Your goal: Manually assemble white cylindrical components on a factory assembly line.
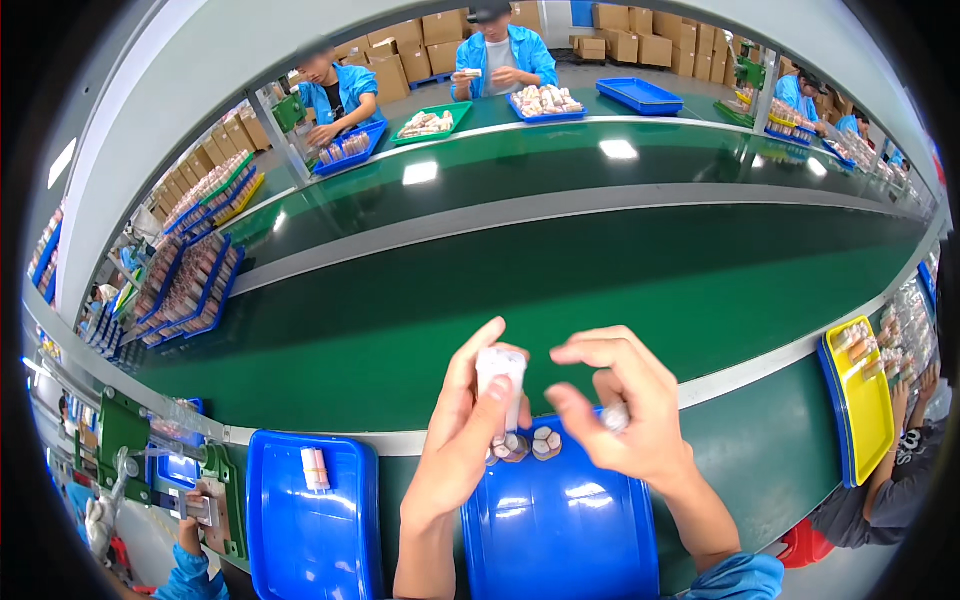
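My left hand [460, 420] is closed round a white wrapped roll [502, 370], held upright above the middle blue tray [560, 520]. To its right is my right hand [625, 400], its thumb and forefinger apart. A small pale, round-ended roll [615, 417] is tucked in its curled fingers, mostly hidden. Below the hands, at the tray's far edge, stand bundles of small rolls [547, 443] with their round ends facing up; my left hand partly covers some. One pink and white bundle [315, 468] lies in the left blue tray [310, 540].
A green conveyor belt [560, 290] runs beyond the trays. Stacked trays of bundles [190, 285] stand at far left; a yellow tray [860, 400] is at right beside a seated person. Across the belt, people in blue handle bundles. A green metal fixture [125, 440] stands left.
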